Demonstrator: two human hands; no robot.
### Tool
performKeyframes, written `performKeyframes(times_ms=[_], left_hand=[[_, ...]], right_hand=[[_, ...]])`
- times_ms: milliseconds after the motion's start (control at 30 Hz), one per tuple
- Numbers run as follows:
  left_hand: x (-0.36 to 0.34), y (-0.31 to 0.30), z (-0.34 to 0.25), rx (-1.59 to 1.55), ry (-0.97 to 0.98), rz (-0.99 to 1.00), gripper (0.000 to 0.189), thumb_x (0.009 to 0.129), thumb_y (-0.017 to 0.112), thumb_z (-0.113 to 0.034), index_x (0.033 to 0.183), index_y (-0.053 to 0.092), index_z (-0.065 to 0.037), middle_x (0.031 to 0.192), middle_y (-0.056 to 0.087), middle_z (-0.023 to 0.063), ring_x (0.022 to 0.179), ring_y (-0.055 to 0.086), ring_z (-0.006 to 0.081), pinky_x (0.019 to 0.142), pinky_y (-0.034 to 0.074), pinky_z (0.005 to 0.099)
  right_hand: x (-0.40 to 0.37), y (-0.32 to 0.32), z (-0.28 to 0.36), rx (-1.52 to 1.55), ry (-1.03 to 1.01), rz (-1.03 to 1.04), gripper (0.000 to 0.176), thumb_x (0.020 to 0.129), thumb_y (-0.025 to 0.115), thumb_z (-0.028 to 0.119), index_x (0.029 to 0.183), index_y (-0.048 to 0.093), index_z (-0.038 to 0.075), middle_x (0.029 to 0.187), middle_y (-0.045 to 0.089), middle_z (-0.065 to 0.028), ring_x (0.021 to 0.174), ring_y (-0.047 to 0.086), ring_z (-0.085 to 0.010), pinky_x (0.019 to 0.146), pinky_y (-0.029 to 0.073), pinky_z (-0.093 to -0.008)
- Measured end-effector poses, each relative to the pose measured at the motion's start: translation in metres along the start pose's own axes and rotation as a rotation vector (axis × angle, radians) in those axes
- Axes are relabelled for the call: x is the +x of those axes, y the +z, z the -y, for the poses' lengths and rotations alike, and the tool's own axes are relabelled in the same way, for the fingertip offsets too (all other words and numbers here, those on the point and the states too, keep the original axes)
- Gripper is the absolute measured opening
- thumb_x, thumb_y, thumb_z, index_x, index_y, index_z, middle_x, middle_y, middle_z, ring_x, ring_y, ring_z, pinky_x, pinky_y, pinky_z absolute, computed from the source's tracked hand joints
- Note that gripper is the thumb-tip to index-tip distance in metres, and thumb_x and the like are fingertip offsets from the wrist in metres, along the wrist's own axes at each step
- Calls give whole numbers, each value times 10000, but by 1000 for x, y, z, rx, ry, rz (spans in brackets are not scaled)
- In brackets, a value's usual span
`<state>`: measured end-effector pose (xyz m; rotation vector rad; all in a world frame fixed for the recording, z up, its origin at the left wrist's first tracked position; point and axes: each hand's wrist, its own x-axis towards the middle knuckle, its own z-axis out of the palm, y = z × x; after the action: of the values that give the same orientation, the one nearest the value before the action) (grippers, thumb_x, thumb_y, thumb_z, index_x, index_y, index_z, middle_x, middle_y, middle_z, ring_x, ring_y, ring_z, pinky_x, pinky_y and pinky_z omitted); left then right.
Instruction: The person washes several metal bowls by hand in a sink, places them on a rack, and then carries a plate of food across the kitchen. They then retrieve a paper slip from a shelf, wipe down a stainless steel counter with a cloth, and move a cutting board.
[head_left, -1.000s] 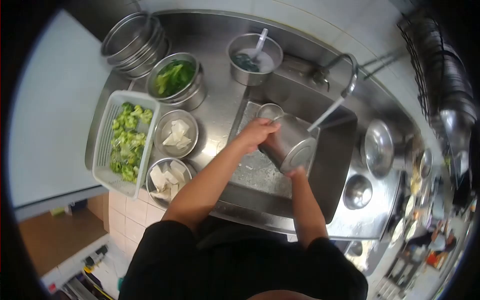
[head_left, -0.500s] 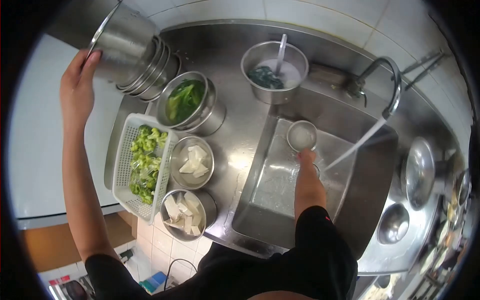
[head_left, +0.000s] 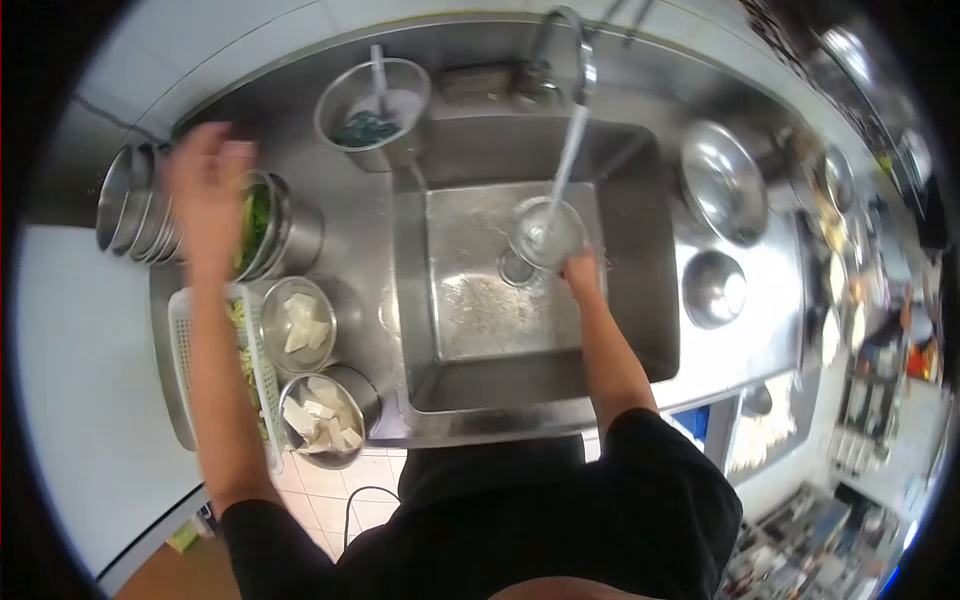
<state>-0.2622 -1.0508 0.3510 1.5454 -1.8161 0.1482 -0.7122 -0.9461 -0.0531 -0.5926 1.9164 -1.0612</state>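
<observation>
White slotted basket (head_left: 182, 345), bowl (head_left: 329, 345) of white slices (head_left: 303, 322) beside it, pale floor tiles (head_left: 322, 484)

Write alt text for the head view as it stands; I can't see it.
A person's right hand holds a small round metal bowl under a running curved steel tap in a rectangular stainless-steel sink. The blurred left hand hovers near stacked round steel bowls; two round steel bowls of white pieces stand beside a white rectangular plastic basket.
</observation>
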Motion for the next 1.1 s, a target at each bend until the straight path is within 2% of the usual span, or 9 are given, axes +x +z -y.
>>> performKeyframes(times_ms=[100,167,333,533,700,733,867,933,1100], left_hand=[[-94,146,-77,-318,-349,779,680,808,657,-528,1279,481,-71,1187,581,177,1096,572,314,908,453,401],[-182,277,-84,-467,-626,890,806,815,661,-539,1315,400,37,1261,524,252,1171,532,343,946,457,437],[-231,374,-141,-1174,-1213,927,508,865,682,-241,1256,435,-31,1132,599,133,978,628,292,720,567,425],[-210,377,-175,-1916,-985,554,328,903,550,-64,1223,478,-67,1095,621,91,922,648,252,751,563,389],[-177,368,-163,-1760,-825,583,217,908,516,-34,1115,575,-63,1047,647,71,934,638,188,768,530,331],[-164,332,-181,-1742,-1019,458,172,907,523,-31,1051,609,-67,996,659,63,924,636,180,764,528,321],[-174,314,-145,-1590,-942,281,198,914,500,-18,1064,608,-89,983,659,52,896,641,189,765,530,327],[-181,282,-127,-1694,-1100,182,202,911,518,-38,1072,614,-113,957,656,45,852,642,207,748,536,344],[-243,285,-68,-1999,-1498,149,210,912,540,-209,1054,601,-66,885,647,78,761,634,195,599,516,286]], right_hand=[[-2,-3,47,-475,-434,-118,471,733,529,22,1201,493,61,906,640,-213,737,639,-345,644,509,-434],[-46,-9,126,-558,-596,-110,442,741,544,31,1176,514,105,1015,627,-221,863,618,-414,713,492,-489],[-93,-17,194,-609,-780,-97,318,710,606,16,1008,539,105,1092,588,-151,925,588,-397,779,472,-480],[-101,-49,206,-519,-1054,-38,256,727,739,174,866,548,74,1159,524,-153,1009,518,-376,818,467,-426],[-70,-61,197,-22,-864,197,405,711,800,234,931,506,61,1253,470,-164,1082,489,-277,876,448,-366],[-52,-49,183,283,-763,215,462,739,779,228,1068,502,58,1267,463,-166,1063,513,-268,901,437,-367],[-7,-44,156,83,-638,189,436,813,686,140,1187,483,50,1194,508,-192,985,576,-278,797,494,-356],[-5,-31,148,117,86,362,262,874,511,21,1133,504,-22,998,599,-167,822,641,-208,673,540,-318],[-33,-37,161,501,375,676,305,861,464,29,1134,472,-106,899,616,-175,680,672,-237,537,577,-335]])
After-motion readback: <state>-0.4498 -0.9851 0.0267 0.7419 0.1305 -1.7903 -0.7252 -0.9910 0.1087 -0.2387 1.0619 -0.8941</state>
